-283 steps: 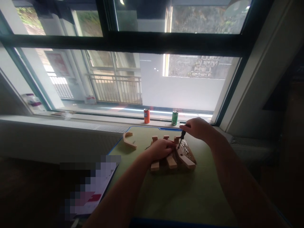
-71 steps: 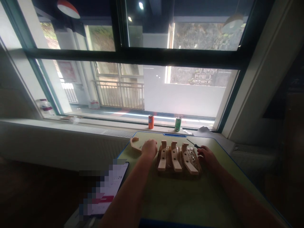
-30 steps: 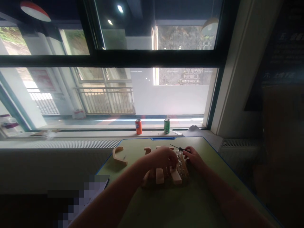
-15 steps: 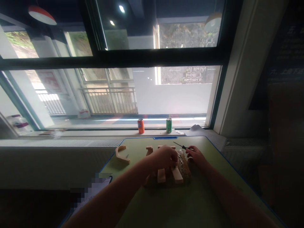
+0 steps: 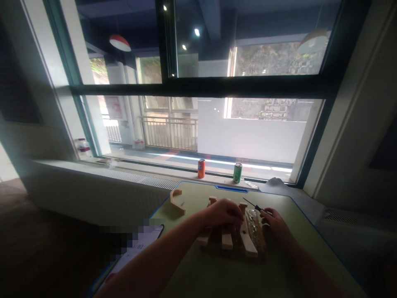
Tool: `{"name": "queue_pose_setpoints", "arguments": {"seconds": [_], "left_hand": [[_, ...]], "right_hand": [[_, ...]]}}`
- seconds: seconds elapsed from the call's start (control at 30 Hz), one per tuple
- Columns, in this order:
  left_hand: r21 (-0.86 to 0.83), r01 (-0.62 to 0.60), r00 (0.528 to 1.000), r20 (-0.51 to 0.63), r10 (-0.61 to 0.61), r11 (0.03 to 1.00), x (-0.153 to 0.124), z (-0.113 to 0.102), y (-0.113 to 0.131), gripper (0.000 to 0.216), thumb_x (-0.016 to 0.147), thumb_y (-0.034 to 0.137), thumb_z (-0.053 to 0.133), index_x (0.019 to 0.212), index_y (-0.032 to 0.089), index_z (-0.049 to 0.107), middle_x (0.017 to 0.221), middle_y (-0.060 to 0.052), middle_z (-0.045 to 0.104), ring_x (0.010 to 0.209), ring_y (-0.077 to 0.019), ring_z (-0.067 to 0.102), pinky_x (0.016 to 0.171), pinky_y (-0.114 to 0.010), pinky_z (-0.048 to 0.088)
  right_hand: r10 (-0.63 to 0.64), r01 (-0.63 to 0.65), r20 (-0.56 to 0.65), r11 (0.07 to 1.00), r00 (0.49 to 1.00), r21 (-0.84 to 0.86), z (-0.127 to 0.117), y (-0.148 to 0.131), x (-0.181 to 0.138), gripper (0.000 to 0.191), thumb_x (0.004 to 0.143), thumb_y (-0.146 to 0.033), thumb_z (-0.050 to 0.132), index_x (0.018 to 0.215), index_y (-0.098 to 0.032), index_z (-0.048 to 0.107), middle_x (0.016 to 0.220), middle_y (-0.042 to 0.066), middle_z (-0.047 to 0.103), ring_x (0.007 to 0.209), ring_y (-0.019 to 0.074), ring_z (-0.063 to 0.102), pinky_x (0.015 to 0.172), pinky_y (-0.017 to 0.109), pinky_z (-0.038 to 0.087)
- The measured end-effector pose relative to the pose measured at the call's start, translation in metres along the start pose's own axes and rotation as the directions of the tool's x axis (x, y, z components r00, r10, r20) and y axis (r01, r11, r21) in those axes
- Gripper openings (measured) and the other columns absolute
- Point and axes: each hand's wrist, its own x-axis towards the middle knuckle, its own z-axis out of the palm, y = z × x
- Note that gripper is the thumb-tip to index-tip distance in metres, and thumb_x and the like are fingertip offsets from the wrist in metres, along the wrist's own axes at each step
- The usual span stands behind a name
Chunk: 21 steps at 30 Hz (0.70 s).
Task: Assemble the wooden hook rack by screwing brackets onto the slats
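Note:
A wooden rack [image 5: 246, 242] with several pale hook-shaped pieces screwed on lies on the green table [image 5: 217, 277]. My left hand [image 5: 225, 213] rests on top of the hooks, fingers curled down over them. Just right of the rack is my right hand [image 5: 274, 223], fingers bent, beside a clear plastic bag [image 5: 257, 234] lying on the rack's right side. A small black screwdriver [image 5: 252, 205] lies on the table just beyond that hand. One loose wooden hook [image 5: 177, 200] lies apart at the left.
An orange can [image 5: 201, 168] and a green can [image 5: 237, 173] stand on the window sill behind the table. A phone [image 5: 136, 248] lies at the table's left front corner. Large windows fill the background.
The view has swung left and up a little. My left hand stays on the hooks and my right hand stays beside the bag; the screwdriver lies where it was.

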Motion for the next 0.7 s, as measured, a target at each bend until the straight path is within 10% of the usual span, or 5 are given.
{"name": "queue_pose_setpoints", "arguments": {"seconds": [0.7], "left_hand": [[0.086, 0.010, 0.998, 0.066, -0.016, 0.996, 0.0099, 0.0046, 0.0000, 0.028, 0.070, 0.032, 0.064, 0.090, 0.013, 0.061, 0.078, -0.002, 0.062, 0.066, -0.0104, 0.057, 0.061, -0.022, 0.045]], "right_hand": [[-0.019, 0.019, 0.036, 1.000, 0.999, 0.013, -0.0046, 0.0007, -0.0017, 0.034, 0.069, -0.040, 0.062, 0.096, -0.022, 0.051, 0.077, 0.002, 0.057, 0.066, 0.0149, 0.054, 0.049, 0.024, 0.045]]}}
